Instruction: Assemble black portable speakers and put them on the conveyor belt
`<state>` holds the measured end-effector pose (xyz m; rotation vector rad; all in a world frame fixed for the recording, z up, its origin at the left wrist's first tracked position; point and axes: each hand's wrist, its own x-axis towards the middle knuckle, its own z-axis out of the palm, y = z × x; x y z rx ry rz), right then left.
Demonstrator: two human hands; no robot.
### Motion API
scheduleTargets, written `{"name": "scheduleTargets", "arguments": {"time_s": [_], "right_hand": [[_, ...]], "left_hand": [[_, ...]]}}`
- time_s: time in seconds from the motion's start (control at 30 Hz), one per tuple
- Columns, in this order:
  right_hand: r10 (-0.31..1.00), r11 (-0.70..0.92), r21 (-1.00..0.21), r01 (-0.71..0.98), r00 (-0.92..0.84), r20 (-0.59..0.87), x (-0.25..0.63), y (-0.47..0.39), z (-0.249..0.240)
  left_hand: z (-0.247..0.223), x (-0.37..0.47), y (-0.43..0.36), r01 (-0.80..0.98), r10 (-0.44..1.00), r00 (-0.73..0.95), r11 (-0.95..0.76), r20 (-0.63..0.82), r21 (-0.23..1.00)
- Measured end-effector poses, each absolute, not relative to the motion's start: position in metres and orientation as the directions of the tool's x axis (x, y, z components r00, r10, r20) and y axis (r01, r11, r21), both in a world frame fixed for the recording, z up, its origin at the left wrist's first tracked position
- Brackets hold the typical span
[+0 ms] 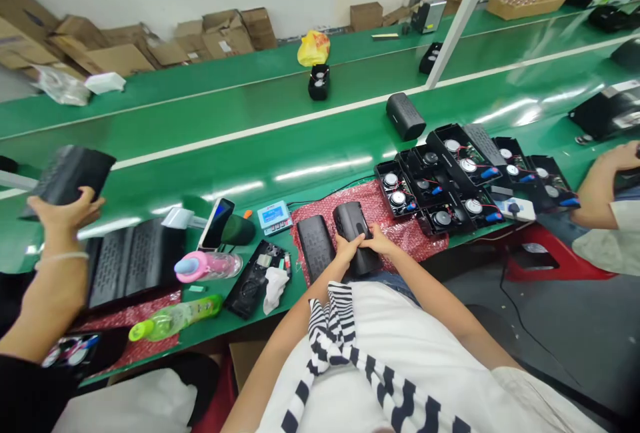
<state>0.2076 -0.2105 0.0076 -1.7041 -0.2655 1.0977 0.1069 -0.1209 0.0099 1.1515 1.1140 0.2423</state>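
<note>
Both of my hands are on one black speaker case (356, 233) at the table's near edge. My left hand (349, 247) grips its lower left side, and my right hand (379, 242) holds its right side, the fingertips of both nearly meeting on top. A second black case (316, 247) lies just left of it on pink bubble wrap (370, 198). To the right, several opened black cases (440, 183) show round speakers, red wires and blue cylinders. A black housing (257, 278) with a white crumpled piece (275, 289) lies to the left.
A pink bottle (210, 266), a green bottle (175, 318), a phone (216, 223) and a blue-screened device (275, 217) stand or lie left. A co-worker's hand (67, 213) holds a black case at far left; another person's arm (603, 173) is at right. A case (405, 116) rests on the green belt.
</note>
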Motion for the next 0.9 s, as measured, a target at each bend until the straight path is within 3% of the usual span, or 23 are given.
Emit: {"name": "scheduleTargets", "arguments": {"time_s": [0.27, 0.53, 0.9], "right_hand": [[0.656, -0.337, -0.790, -0.512, 0.473, -0.587, 0.227, -0.185, -0.005], [0.639, -0.358, -0.805, -0.474, 0.504, -0.581, 0.230, -0.182, -0.003], [0.800, -0.340, -0.834, -0.435, 0.332, -0.500, 0.240, -0.200, -0.007]], "left_hand": [[0.003, 0.103, -0.122, 0.357, 0.685, 0.476, 0.423, -0.552, 0.833], [0.003, 0.104, -0.125, 0.321, 0.711, 0.474, 0.409, -0.519, 0.854], [0.007, 0.097, -0.126, 0.302, 0.674, 0.500, 0.453, -0.544, 0.839]]}}
